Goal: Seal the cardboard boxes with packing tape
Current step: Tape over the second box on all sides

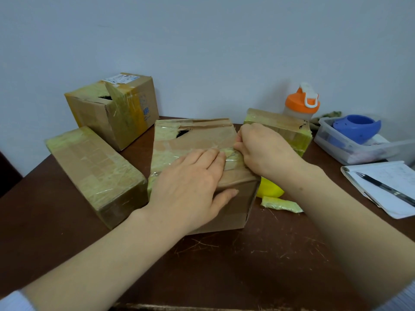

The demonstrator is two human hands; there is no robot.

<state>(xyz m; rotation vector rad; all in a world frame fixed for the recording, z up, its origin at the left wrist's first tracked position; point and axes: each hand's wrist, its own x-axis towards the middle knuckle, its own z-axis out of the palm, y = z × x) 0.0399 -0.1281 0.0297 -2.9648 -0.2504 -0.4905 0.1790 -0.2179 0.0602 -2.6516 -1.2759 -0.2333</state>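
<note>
Yellowish tape (231, 158) lay across the box (197, 138) at the frame's centre, the left hand (190, 178) spread flat pressing it down while the right hand (265, 149) pinched its end, best pulled taut before smoothing outward.

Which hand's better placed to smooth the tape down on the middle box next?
Probably left: the left hand lies flat on the tape atop the middle box; the right hand pinches its end.

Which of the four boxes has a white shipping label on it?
The far-left box, the one with blue print on its side; the label sits on its top at the back. The other three carry no label.
</note>
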